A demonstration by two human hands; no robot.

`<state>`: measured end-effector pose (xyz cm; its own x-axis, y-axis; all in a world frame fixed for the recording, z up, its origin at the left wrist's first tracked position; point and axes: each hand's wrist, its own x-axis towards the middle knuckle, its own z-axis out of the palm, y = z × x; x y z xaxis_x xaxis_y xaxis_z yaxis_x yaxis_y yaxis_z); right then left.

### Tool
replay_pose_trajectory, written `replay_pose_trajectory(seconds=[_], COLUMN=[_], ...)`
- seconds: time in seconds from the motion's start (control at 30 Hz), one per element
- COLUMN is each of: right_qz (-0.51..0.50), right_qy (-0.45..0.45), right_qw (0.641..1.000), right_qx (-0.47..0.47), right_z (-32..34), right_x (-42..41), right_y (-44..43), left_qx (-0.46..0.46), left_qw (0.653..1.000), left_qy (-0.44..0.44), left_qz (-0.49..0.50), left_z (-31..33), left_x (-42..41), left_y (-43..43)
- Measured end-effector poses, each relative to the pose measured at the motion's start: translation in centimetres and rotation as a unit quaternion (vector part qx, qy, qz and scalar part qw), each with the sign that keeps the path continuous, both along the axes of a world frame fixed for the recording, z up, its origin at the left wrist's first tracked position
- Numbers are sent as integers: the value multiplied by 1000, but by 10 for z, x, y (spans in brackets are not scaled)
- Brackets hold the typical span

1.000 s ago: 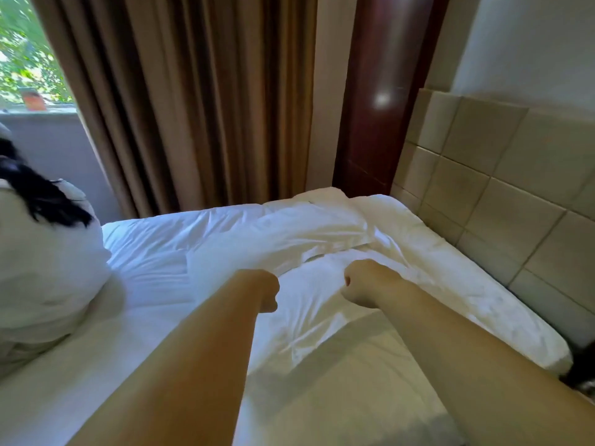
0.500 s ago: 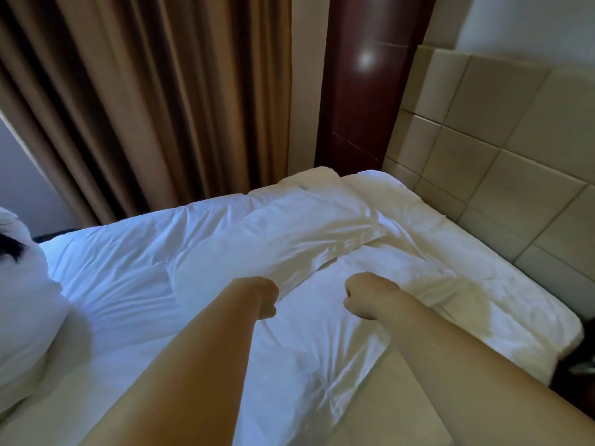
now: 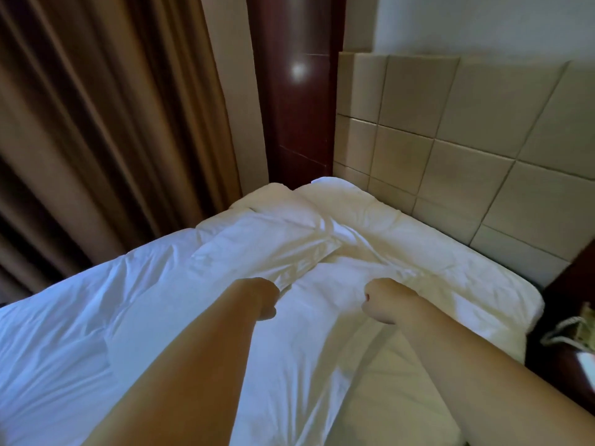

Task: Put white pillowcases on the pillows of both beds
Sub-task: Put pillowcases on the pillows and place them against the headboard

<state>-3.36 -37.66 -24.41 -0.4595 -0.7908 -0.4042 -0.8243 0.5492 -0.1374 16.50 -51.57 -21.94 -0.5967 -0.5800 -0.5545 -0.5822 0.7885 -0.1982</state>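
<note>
A white pillowcase hangs stretched between my two fists over the bed. My left hand is clenched on its left edge. My right hand is clenched on its right edge. Below the cloth, at the lower right, a bare cream pillow shows. Another white pillow lies along the head of the bed, against the headboard. A white duvet covers the left part of the bed.
A beige padded headboard rises on the right. Brown curtains hang at the left behind the bed. A dark wooden column stands in the corner. A dark bedside table with small items stands at the far right.
The view has swung to the right, so the person in white at the left edge and the window are out of sight. Both fists keep their hold on the cloth.
</note>
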Motion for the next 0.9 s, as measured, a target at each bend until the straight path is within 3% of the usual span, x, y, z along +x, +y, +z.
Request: replay_pose_trajectory(seconds=[0.3, 0.5, 0.63, 0.8, 0.9], right_qz=[-16, -23, -31, -69, -78], right_qy=[-31, -59, -83, -70, -42], right_qw=[999, 997, 994, 994, 996], right_qx=[-17, -46, -62, -45, -22], right_z=[-90, -174, -218, -262, -292], right_x=[-137, -212, -233, -250, -241], right_y=[-61, -137, -179, -208, -202], left_qx=[45, 22, 33, -15, -12], left_qw=[998, 998, 995, 993, 998], left_qy=[34, 53, 98, 111, 63], left_qz=[35, 13, 2, -32, -28], left_z=[-85, -156, -196, -237, -258], left_x=[-136, -242, -290, -329, -348], left_y=[-55, -103, -116, -153, -169])
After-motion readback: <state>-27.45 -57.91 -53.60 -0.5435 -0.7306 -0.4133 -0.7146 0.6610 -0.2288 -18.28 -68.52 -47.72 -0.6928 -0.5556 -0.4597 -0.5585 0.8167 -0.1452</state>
